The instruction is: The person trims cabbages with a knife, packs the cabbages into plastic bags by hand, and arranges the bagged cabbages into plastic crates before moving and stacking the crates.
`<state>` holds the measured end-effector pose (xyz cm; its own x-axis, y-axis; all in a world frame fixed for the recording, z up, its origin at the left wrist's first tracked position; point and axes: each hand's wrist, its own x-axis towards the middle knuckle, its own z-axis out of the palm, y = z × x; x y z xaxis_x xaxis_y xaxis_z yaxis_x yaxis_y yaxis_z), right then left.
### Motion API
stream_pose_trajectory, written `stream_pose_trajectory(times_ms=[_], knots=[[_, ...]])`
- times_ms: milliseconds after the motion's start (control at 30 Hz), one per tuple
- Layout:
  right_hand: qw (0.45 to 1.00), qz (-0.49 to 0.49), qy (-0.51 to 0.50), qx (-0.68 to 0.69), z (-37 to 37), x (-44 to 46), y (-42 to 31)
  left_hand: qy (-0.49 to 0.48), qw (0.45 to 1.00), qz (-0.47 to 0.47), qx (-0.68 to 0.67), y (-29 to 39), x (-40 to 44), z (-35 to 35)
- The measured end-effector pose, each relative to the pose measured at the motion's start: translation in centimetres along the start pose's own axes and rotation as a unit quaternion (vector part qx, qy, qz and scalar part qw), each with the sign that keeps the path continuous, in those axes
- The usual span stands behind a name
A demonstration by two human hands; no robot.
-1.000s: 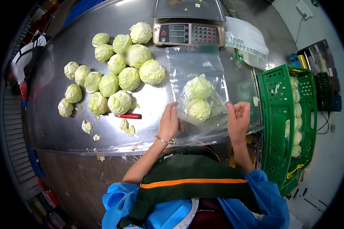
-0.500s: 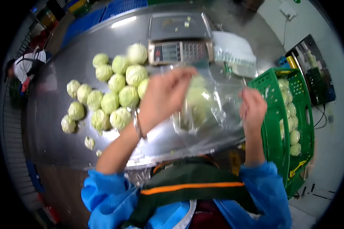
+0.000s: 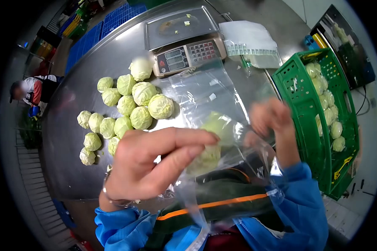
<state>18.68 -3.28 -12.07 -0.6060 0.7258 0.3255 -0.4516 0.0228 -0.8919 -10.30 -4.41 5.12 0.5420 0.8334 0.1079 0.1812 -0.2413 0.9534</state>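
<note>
A clear plastic bag (image 3: 238, 133) hangs between my hands with pale green cabbage (image 3: 215, 127) in it, partly behind my left hand. My left hand (image 3: 155, 161) is closed in a pinch on the bag, thumb against forefinger. Blurred by motion, my right hand (image 3: 272, 119) has curled fingers at the bag's other side. Loose film swings down in front of the apron. Another clear bag (image 3: 211, 92) lies flat on the metal table beyond. Several loose cabbages (image 3: 161, 106) sit to the left of it.
A weighing scale (image 3: 188, 54) stands at the table's far side, beside a stack of plastic bags (image 3: 251, 42). At right is a green crate (image 3: 295, 79) holding wrapped cabbages (image 3: 329, 98). Another person (image 3: 40, 92) is at the far left.
Both hands and the bag with cabbage have come closer to my body, the left hand lower. The film has swung down toward the apron, uncovering the flat bag on the table. My view has turned slightly.
</note>
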Motion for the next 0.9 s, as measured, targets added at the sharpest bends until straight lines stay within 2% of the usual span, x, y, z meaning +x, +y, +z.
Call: stream_pose_trajectory(times_ms=[33, 100, 167, 200, 233, 267, 333, 367, 433, 467, 533, 600, 633, 667, 733, 800, 867, 900], knots=[[0.999, -0.032, -0.001, 0.0, -0.7, 1.4, 0.8, -0.035, 0.999, -0.002, 0.012, 0.6, 0.2, -0.1], [0.99, 0.096, -0.066, -0.084, 0.4, 4.0, 6.7, -0.103, 0.994, -0.012, 0.04, 1.4, 0.6, -0.6], [0.939, 0.301, -0.168, -0.008, 1.3, 3.9, 11.4, -0.057, 0.994, -0.085, 0.034, 1.1, 0.4, -0.5], [0.903, 0.385, -0.168, 0.084, 2.9, 3.5, 10.5, -0.03, 0.991, -0.127, 0.024, 0.5, 0.1, -0.5], [0.85, 0.466, -0.167, 0.179, 4.3, 2.9, 10.4, 0.001, 0.973, -0.228, -0.01, -0.2, -0.1, -0.9], [0.866, 0.424, -0.163, 0.21, 4.8, 1.4, 11.3, 0.035, 0.953, -0.301, -0.028, -0.8, 0.0, -0.8], [0.892, 0.339, -0.154, 0.257, 4.2, -1.5, 12.6, 0.012, 0.944, -0.331, -0.01, -3.4, -0.8, -2.1], [0.875, 0.359, -0.064, 0.32, 4.6, -1.9, 13.3, 0.008, 0.933, -0.36, 0.002, -4.7, -1.0, -2.5], [0.834, 0.435, 0.02, 0.339, 4.7, -2.7, 14.4, -0.004, 0.911, -0.412, 0.023, -6.4, -1.1, -2.9], [0.813, 0.469, 0.061, 0.34, 4.1, -2.9, 14.5, -0.009, 0.919, -0.391, 0.046, -6.2, -1.1, -3.1], [0.879, 0.321, -0.01, 0.351, 4.1, -3.2, 13.2, -0.023, 0.928, -0.36, 0.09, -5.2, -1.9, -3.2], [0.8, 0.407, 0.083, 0.434, 3.8, -2.9, 12.2, 0.037, 0.911, -0.405, 0.073, -5.9, -0.8, -4.2], [0.845, 0.454, 0.146, 0.243, 5.1, -0.7, 7.3, 0.043, 0.902, -0.429, 0.035, -6.5, -1.0, -4.4], [0.816, 0.444, 0.193, 0.316, 4.4, -1.0, 8.8, 0.05, 0.894, -0.446, -0.002, -7.1, -1.0, -4.7], [0.729, 0.414, 0.284, 0.465, 2.6, -3.2, 14.5, -0.011, 0.919, -0.394, 0.02, -6.8, -1.6, -4.1], [0.783, 0.417, 0.273, 0.371, 1.3, -3.0, 14.5, 0.028, 0.923, -0.364, 0.125, -8.8, -1.3, -4.0], [0.817, 0.451, 0.3, 0.197, 1.5, -2.2, 13.3, 0.016, 0.929, -0.344, 0.138, -12.9, -2.6, -4.1], [0.828, 0.46, 0.284, 0.145, 1.0, -2.3, 13.3, 0.018, 0.948, -0.273, 0.165, -14.6, -3.4, -3.8]])
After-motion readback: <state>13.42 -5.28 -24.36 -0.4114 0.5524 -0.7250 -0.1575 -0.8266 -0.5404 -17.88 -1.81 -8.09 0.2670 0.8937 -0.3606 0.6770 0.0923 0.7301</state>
